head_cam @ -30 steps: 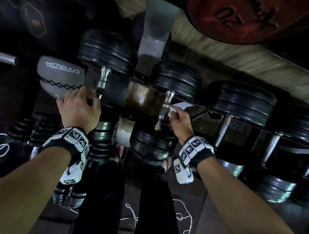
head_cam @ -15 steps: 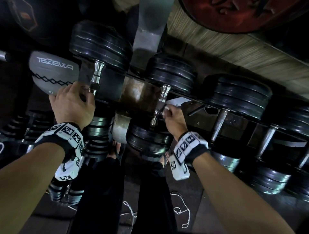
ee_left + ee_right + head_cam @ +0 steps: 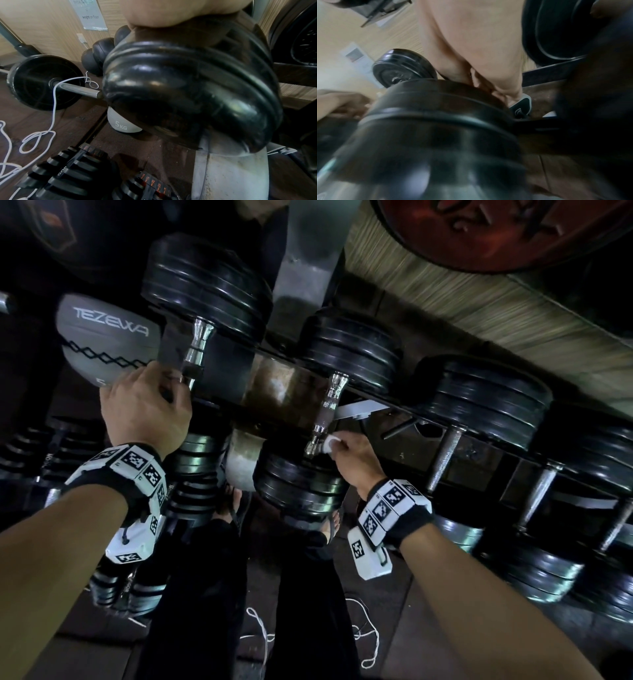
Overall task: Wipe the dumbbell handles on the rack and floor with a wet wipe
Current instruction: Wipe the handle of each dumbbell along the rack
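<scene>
Black plate dumbbells lie in a row on the dark rack [image 3: 394, 402]. My left hand [image 3: 173, 392] grips the lower part of the leftmost dumbbell's chrome handle [image 3: 198, 344]. That dumbbell's near head [image 3: 188, 94] fills the left wrist view under my palm. My right hand [image 3: 342, 446] pinches a white wet wipe [image 3: 329, 442] against the lower end of the second dumbbell's handle [image 3: 330, 402], just above its near head [image 3: 301, 481]. The right wrist view is blurred, with that head [image 3: 436, 135] below my palm. The wipe is hidden there.
More dumbbells sit to the right, their handles [image 3: 445, 457] bare. A grey TEZEWA ball [image 3: 106, 337] rests left of the rack. Adjustable dumbbells [image 3: 77, 175], a barbell plate [image 3: 44, 82] and a white cord [image 3: 51, 108] lie on the dark floor. A red plate [image 3: 496, 231] hangs above.
My right hand has slid the wipe down the second handle to its lower end. My left hand keeps its grip on the leftmost handle.
</scene>
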Demonstrator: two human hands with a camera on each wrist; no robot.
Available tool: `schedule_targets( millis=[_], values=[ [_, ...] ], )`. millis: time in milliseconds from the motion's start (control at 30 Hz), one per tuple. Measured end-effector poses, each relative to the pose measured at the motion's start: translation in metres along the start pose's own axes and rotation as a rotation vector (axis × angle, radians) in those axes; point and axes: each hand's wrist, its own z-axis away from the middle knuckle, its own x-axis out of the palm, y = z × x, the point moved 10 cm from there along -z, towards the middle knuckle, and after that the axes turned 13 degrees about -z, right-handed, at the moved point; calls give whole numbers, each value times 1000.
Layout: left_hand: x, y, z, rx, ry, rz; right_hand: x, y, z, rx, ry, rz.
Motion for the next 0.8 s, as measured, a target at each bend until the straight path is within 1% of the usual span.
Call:
schedule_targets(
  millis=[100,133,267,333,400,467,533,600,667,733,800],
  values=[
    [2,-2,-1,-9,0,-3,-2,-10,-15,19,86,-121],
    [2,-2,-1,-14,1,-1,-2,-9,-15,29,87,-152],
    [-2,1,1,-19,-7,16,-1,2,7,52,4,-131],
    [-3,1,1,-21,-13,20,-3,4,9,66,0,-153],
    [-4,2,1,-20,-16,30,-9,-4,0,61,50,-232],
    [-7,3,1,-19,-9,51,-21,-19,-15,19,145,-282],
    [-8,4,1,-13,-7,59,-30,-36,-24,-54,222,-212],
    [-7,5,1,-6,-9,64,-30,-44,-19,-115,248,-91],
    [-7,5,1,8,-6,70,-22,-43,0,-145,207,30],
    [-8,6,1,20,1,78,-11,-33,22,-159,113,140],
    [-10,6,1,17,4,85,-6,-25,33,-142,60,178]
  ],
)
